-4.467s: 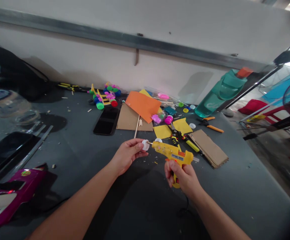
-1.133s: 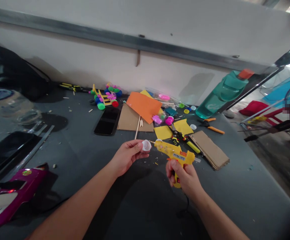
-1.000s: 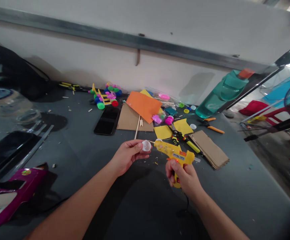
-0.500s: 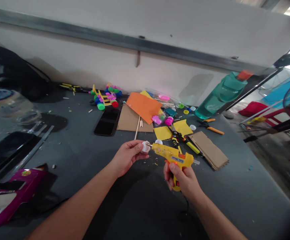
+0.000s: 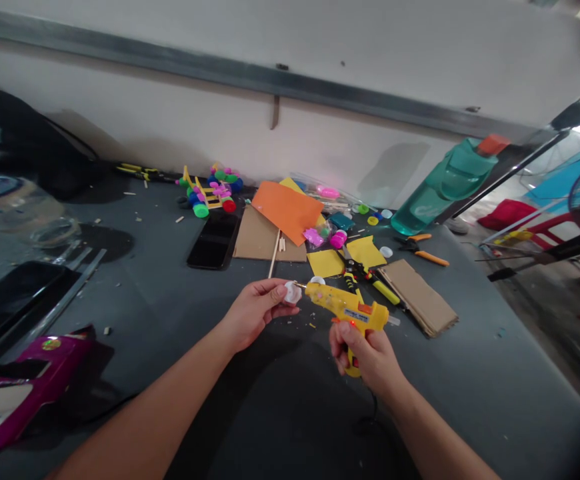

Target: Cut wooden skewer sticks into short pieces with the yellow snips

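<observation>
Between the thumb and fingers of my left hand (image 5: 260, 312) is a small white bottle cap (image 5: 293, 293), its face turned to the right. My right hand (image 5: 363, 347) is wrapped round the handle of a yellow glue gun (image 5: 343, 303), which has a small red light lit. The metal nozzle points left and sits at the cap's upper edge; I cannot tell if it touches. Just behind the nozzle another white cap (image 5: 317, 281) lies on the dark table. A thin wooden stick (image 5: 273, 255) lies beyond my left fingers, across the cardboard's edge.
Scissors (image 5: 353, 267) lie on yellow paper (image 5: 326, 263), beside folded cardboard (image 5: 417, 297). Farther back are orange paper (image 5: 287, 210), a phone (image 5: 213, 241) and a colourful toy (image 5: 210, 193). A green bottle (image 5: 443, 183) stands right, orange-handled pliers (image 5: 427, 255) near it. A purple device (image 5: 35, 380) sits left.
The glue gun has shifted very slightly to the right, its nozzle now nearer the cap's upper edge. My left hand holds the cap in nearly the same place.
</observation>
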Demonstrator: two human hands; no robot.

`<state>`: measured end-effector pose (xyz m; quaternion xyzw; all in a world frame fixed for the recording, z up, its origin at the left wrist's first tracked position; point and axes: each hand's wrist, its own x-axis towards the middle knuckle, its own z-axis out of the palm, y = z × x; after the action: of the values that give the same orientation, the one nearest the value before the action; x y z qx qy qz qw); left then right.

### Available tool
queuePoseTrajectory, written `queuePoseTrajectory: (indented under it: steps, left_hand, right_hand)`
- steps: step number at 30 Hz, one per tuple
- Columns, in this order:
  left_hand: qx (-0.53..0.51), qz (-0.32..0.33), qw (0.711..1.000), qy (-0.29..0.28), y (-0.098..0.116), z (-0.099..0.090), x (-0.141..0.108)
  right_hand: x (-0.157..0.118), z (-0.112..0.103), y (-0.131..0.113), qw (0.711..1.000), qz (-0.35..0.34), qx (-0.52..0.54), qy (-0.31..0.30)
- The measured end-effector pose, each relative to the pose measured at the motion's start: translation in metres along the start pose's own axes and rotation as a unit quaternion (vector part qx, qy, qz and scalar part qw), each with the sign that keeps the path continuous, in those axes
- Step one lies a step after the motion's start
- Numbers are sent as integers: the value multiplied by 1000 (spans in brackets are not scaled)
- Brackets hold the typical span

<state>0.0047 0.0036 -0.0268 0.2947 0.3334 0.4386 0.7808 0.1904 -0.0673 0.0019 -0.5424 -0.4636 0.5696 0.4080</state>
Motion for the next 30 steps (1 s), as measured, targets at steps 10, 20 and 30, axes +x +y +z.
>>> queuePoseTrajectory:
  steps: [10, 20, 30]
  left_hand:
    - [-13, 11, 1000, -5, 1, -1, -1]
    - [-17, -6, 1000, -4, 1, 0, -1]
    - [8, -13, 1000, -26, 0, -1, -1]
  right_hand:
    - [2, -1, 1, 1000, -2, 20, 10]
    - [-1, 0, 8, 998, -20, 38, -35]
    - [0, 1, 5, 999, -20, 27, -30]
